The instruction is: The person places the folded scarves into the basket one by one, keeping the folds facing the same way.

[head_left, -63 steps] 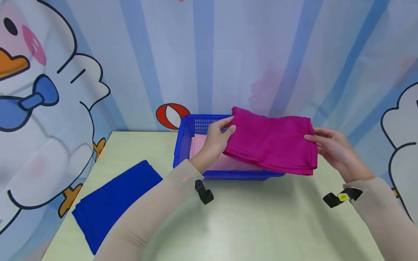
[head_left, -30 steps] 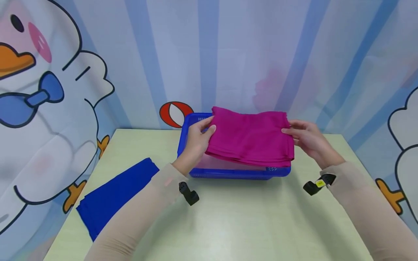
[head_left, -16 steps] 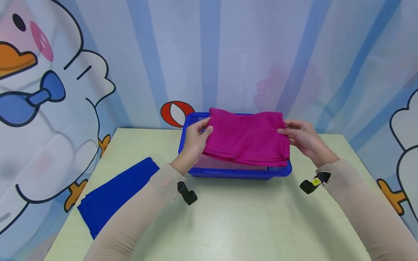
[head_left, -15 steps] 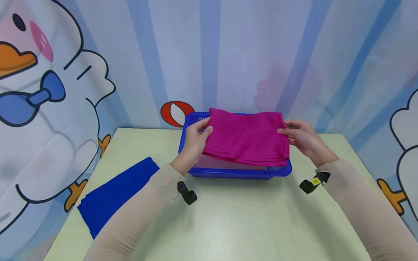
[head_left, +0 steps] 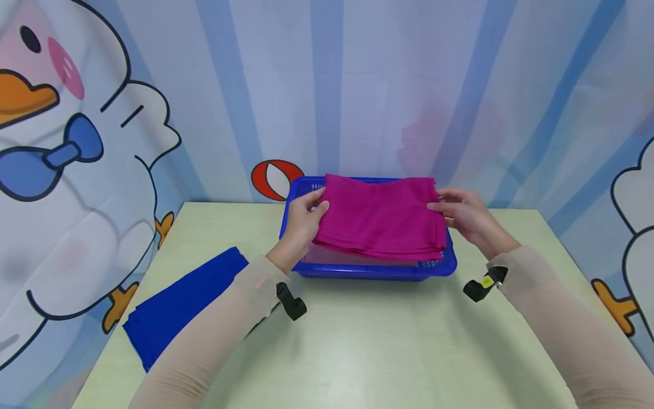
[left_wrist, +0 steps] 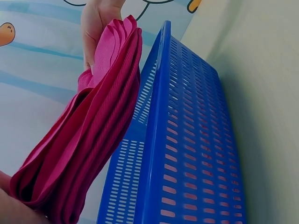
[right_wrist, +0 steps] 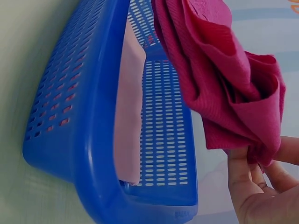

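A folded magenta cloth (head_left: 380, 218) is held level over a blue plastic basket (head_left: 357, 271) by both hands. My left hand (head_left: 301, 224) pinches its left end, thumb on top. At the opposite end, my right hand (head_left: 470, 218) pinches the edge between thumb and fingers. Both wrist views show the cloth in several layers, above the basket rim and apart from it. Inside the basket lies a folded pale pink cloth (right_wrist: 129, 112), mostly hidden from the head view by the magenta one.
On the left of the pale table (head_left: 368, 341) lies a folded blue cloth (head_left: 184, 307), partly behind the left sleeve. A curtain with cartoon ducks (head_left: 76, 227) hangs behind the table. A small black camera is strapped on each wrist.
Both hands have carried the magenta cloth leftward from the basket's right side to over its middle. Over the last half second it has shifted slightly left and its far edge has dipped.
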`<state>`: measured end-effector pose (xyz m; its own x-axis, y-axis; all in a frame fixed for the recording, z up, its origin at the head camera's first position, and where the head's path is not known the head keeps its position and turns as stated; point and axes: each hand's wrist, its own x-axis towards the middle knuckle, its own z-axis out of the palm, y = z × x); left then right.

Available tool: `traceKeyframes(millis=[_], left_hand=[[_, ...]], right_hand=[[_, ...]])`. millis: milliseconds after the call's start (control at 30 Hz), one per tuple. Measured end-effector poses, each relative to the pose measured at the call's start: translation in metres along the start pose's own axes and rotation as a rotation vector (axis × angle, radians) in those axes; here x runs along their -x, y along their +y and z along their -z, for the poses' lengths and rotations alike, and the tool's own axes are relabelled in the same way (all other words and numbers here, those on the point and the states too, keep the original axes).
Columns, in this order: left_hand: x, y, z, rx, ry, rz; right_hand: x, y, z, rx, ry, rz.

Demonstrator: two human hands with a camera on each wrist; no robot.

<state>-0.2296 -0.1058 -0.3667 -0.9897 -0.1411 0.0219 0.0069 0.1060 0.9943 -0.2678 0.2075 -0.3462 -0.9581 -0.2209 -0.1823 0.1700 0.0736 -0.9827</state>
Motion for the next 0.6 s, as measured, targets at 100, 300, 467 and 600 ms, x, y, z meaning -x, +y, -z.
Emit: traceKeyframes(millis=[100, 300, 467, 600], left_hand=[[-0.002, -0.002, -0.001, 0.000, -0.004, 0.031], [-0.004, -0.008, -0.003, 0.032, -0.021, 0.103], [-0.004, -0.011, -0.004, 0.063, -0.019, 0.132], [-0.005, -0.012, -0.004, 0.068, -0.017, 0.140]], right_hand=[[-0.002, 0.002, 0.000, 0.018, -0.001, -0.010], [-0.004, 0.007, 0.000, 0.069, 0.014, -0.020], [-0.007, 0.012, -0.003, 0.108, 0.024, -0.024], [-0.009, 0.014, -0.004, 0.110, 0.022, -0.017]])
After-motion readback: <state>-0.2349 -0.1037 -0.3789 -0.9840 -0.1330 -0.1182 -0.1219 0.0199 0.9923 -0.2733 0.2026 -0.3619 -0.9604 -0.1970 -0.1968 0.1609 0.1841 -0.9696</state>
